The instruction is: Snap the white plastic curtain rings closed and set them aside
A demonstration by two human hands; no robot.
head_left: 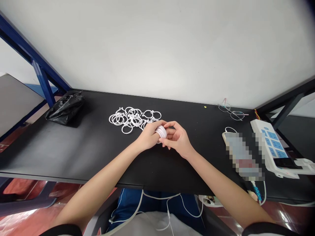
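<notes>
A stack of white rings [161, 131] sits between my two hands, above the middle of the black table. My left hand [148, 136] is closed around the stack from the left. On the other side, my right hand [179, 140] pinches the stack's right edge, its thumb below and index finger above, with the other fingers curled behind. Just behind my left hand lies a loose pile of white rings [136, 121], each with small knobbed ends like curtain rings. My left hand partly covers the near right of that pile.
A crumpled black plastic bag [66, 108] lies on the black table [98, 147] at the far left. To the right are eyeglasses [231, 110], a blurred phone [242, 155] on a cable and a white power strip [269, 144]. A wall rises behind; white cables hang over my lap.
</notes>
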